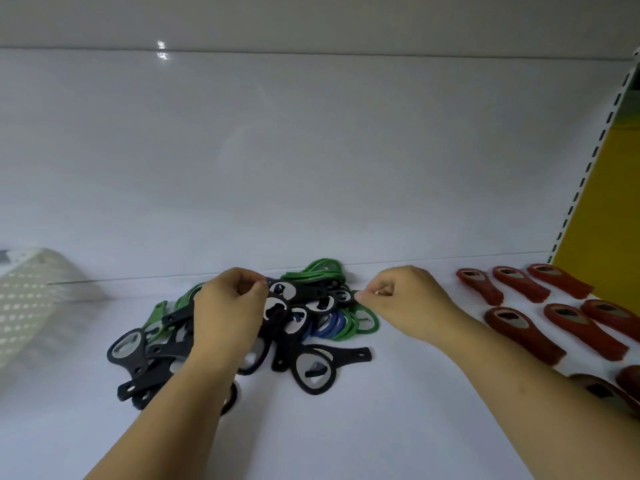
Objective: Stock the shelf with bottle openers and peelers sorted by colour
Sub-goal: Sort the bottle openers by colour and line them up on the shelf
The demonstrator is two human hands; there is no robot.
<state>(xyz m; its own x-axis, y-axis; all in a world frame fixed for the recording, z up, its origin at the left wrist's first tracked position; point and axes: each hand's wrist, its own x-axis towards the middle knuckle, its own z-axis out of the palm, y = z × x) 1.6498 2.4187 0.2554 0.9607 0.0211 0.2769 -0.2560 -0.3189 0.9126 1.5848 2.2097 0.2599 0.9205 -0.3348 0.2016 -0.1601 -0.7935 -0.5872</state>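
While red openers [519, 327] lie sorted in rows at shelf [346, 427] right, mixed pile [301, 327] sits centre: left grip [232, 306] curled over black openers [315, 370], hold unclear; right grip [405, 303] pinches green opener [366, 319], likely pulling colour out.

I'm seeing a white perforated object [24, 299] lying blurred at the far left. At the right, a slotted upright [587, 178] is running up beside a yellow panel [602, 195]. A light glare [161, 50] is showing high on the glossy back wall [311, 150].
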